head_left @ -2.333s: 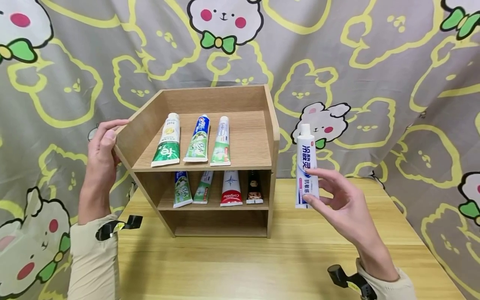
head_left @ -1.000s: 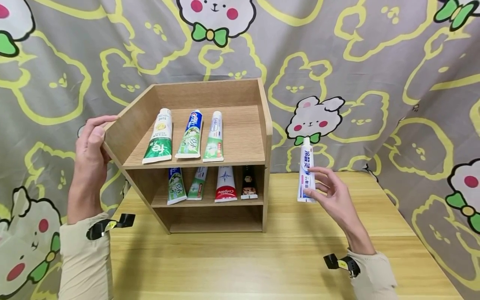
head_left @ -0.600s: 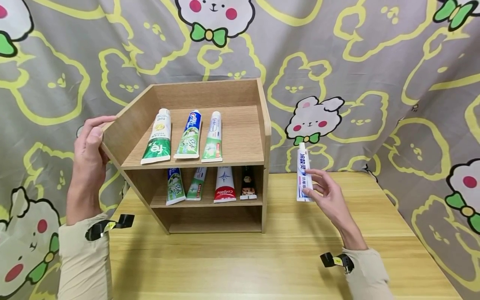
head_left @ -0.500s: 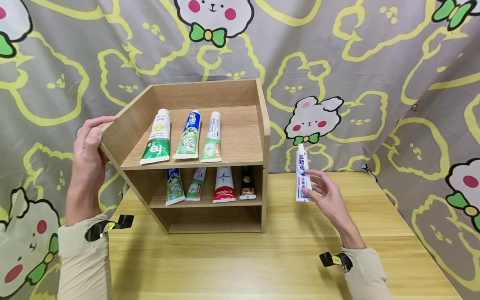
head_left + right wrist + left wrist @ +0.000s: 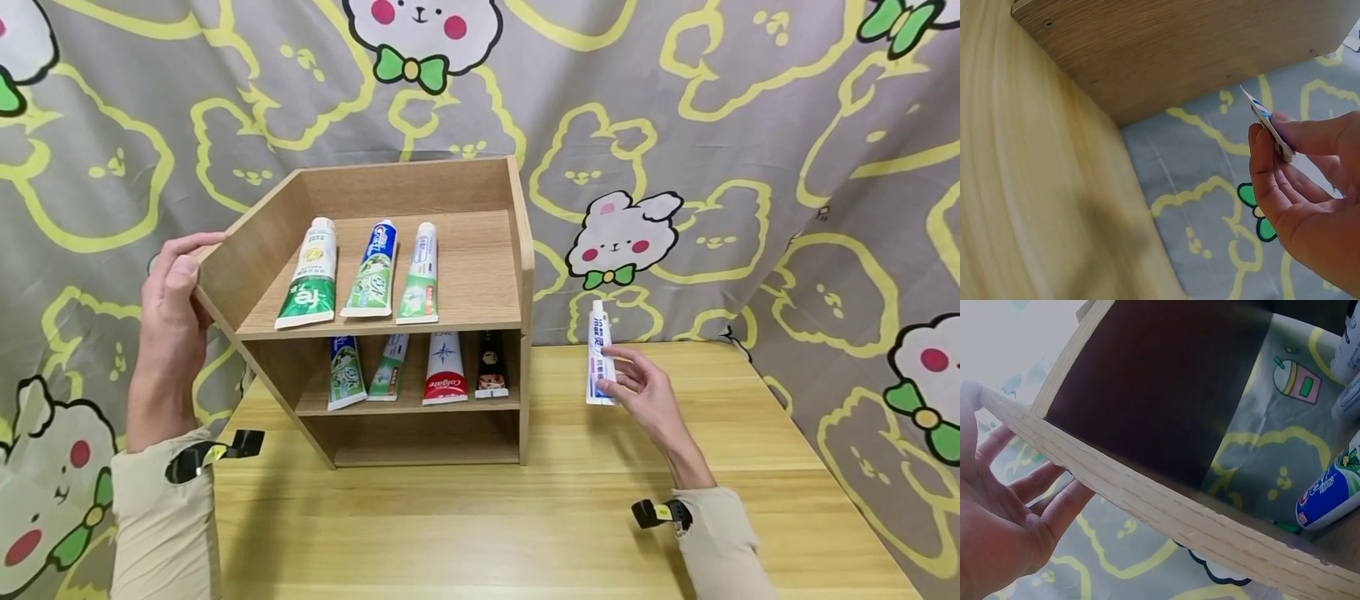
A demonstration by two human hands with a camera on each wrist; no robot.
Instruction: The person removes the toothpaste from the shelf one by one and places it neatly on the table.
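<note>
Person's two hands at a three-level wooden shelf (image 5: pixel 476 267) standing on a table (image 5: pixel 450 525). The left hand (image 5: pixel 172 321) grips the upper edge of the shelf's left side panel, thumb on the near face. The right hand (image 5: pixel 647 392) pinches a white toothpaste tube (image 5: pixel 597 340) between thumb and fingers near its flat lower end; the tube is held roughly upright, cap up, to the right of the shelf and apart from it. On the top level, left to right: a white-and-green tube (image 5: pixel 310 271), a blue-and-green tube (image 5: pixel 372 271) and a slim tube (image 5: pixel 418 275), lying side by side with caps toward the back. On the middle level: a smaller blue-and-green tube (image 5: pixel 346 372), a green-ended tube (image 5: pixel 387 368), a red-and-white tube (image 5: pixel 446 371) and a dark tube (image 5: pixel 491 367). A grey patterned curtain (image 5: pixel 480 125) hangs behind.
</note>
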